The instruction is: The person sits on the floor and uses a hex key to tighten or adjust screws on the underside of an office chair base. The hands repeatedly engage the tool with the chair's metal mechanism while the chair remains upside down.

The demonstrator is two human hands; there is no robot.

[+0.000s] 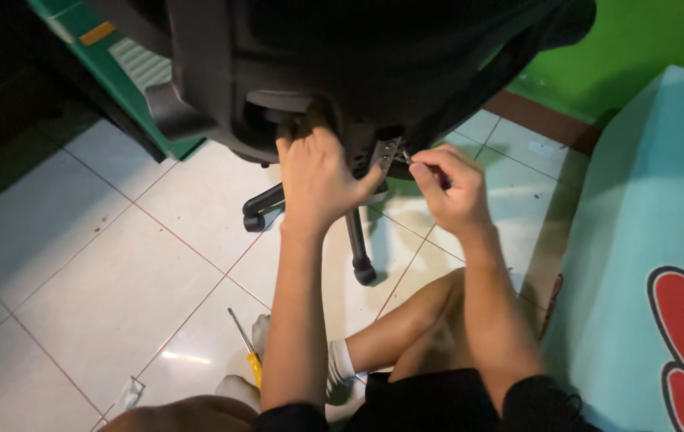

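Bent knees and bare forearms are filling the bottom of the view as you are sitting on the white tiled floor (94, 264), reaching up and forward to the underside of a black office chair (374, 56). Taking that chair as your landmark: the small grey metal bracket (387, 152) is hanging just below its seat mechanism, ahead of and slightly above both hands, lying between them. Your left hand (320, 178) is curling closed around the dark hardware under the seat, fingers tucked up out of sight and thumb stretching right until it is touching the bracket's lower edge. Your right hand (450, 188) is pinching shut on a thin tool (408, 158), whose tip is pointing left into the bracket; what kind of tool it is cannot be told, since most of it is hidden in the fist. Both hands are about equally near, the right one working on the bracket and the left bracing. Its long axis is running roughly upright, tilting a little. Below the seat the chair's black plastic legs (356, 240) are splaying outward on casters. On the tiles nearer you than the chair, a yellow-handled screwdriver (246, 348) is lying with its slim steel shaft pointing toward the chair. Right of the chair a pale blue fabric surface (638, 240) with a red print is rising.
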